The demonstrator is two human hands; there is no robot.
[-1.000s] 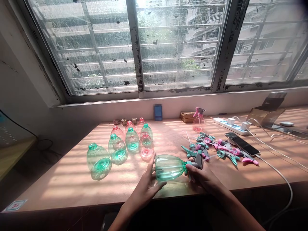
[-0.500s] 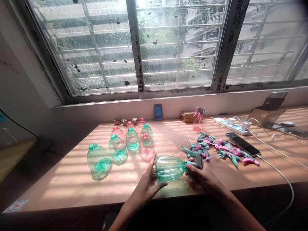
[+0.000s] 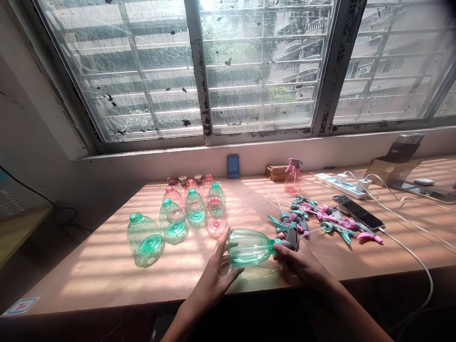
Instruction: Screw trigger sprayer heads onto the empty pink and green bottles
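A clear green spray bottle point(image 3: 249, 248) lies sideways in the air over the table's front edge, its base to the left. My left hand point(image 3: 219, 270) is wrapped round the base end, thumb below. At the neck, my right hand point(image 3: 294, 256) grips the grey and green spray head point(image 3: 290, 240), which sits at the bottle's mouth; whether it is threaded on tight I cannot tell. Left of my hands stand several open bottles, among them a green bottle point(image 3: 145, 237) and a pink bottle point(image 3: 215, 217). Loose pink and green spray heads point(image 3: 333, 221) lie heaped beyond my right hand.
A complete pink spray bottle point(image 3: 293, 178) stands at the back beside a brown box point(image 3: 276, 173). To the right lie a phone point(image 3: 358, 211) with a white cable and a power strip point(image 3: 340, 185). A blue card point(image 3: 233, 166) leans on the wall under the window.
Both hands keep their hold on the green spray bottle. The bottle has turned slightly about its length, and the left fingers have shifted a little; the whole view has drifted slightly.
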